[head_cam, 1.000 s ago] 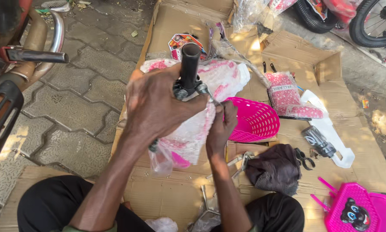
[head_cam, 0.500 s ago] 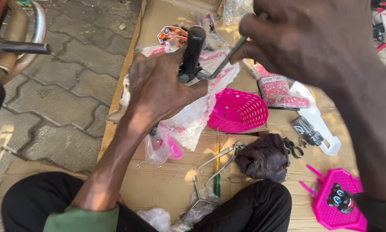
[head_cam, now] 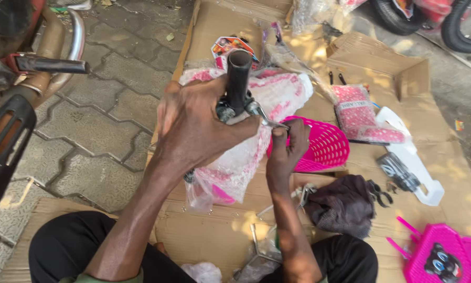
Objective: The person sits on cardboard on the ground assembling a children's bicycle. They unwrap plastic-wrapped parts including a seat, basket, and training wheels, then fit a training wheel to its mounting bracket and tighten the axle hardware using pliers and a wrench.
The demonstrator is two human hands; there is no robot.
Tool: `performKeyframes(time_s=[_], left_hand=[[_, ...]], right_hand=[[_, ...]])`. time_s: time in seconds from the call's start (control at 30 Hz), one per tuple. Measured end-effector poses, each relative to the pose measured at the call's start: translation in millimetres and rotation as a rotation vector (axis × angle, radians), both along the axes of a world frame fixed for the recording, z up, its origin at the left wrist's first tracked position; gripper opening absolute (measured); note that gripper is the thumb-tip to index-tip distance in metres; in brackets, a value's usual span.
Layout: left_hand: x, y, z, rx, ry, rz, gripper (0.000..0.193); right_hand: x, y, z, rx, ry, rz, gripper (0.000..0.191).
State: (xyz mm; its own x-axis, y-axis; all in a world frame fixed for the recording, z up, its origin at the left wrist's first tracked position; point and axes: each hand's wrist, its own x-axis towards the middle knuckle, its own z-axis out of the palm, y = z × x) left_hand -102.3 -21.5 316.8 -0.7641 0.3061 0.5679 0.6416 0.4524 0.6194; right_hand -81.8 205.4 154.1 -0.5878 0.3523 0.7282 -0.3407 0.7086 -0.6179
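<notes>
My left hand (head_cam: 199, 128) grips a bike part wrapped in pink-and-white plastic (head_cam: 246, 157), just below its upright black tube (head_cam: 238, 78). Right beside it, my right hand (head_cam: 288, 149) holds a small metal wrench (head_cam: 267, 119) whose head sits on the clamp fitting at the tube's base. Both hands work over flattened cardboard (head_cam: 209, 230) between my knees.
A pink plastic basket (head_cam: 324, 147) lies just right of my hands. A dark cloth (head_cam: 343, 204), loose metal tools (head_cam: 261, 241), a white part (head_cam: 419, 167), a pink seat pack (head_cam: 359, 112) and a pink box (head_cam: 445, 257) lie on the cardboard. A scooter (head_cam: 15, 94) stands left on paving.
My right hand was raised close to the camera; it has come back down beside the tube with the wrench on the fitting. My left hand kept its grip.
</notes>
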Motion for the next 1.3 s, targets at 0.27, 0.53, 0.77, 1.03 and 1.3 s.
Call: performKeyframes(time_s=[0.27, 0.53, 0.77, 1.03, 1.3], left_hand=[[-2, 15, 9, -0.048, -0.029, -0.013, 0.044], [-4, 28, 8, -0.008, 0.045, -0.035, 0.049], [-6, 0, -1, -0.084, -0.103, 0.016, 0.042], [0, -9, -18, -0.027, 0.100, 0.065, 0.044], [1, -22, -6, -0.305, 0.128, 0.122, 0.056]], right_hand=[[34, 70, 166, 0.655, -0.003, 0.046, 0.027], [15, 93, 295, 1.752, -0.021, 0.023, 0.045], [-39, 89, 229, 1.413, 0.422, -0.122, 0.050], [12, -30, -12, -0.207, 0.015, -0.001, 0.031], [60, 21, 16, -0.532, -0.258, 0.136, 0.039]])
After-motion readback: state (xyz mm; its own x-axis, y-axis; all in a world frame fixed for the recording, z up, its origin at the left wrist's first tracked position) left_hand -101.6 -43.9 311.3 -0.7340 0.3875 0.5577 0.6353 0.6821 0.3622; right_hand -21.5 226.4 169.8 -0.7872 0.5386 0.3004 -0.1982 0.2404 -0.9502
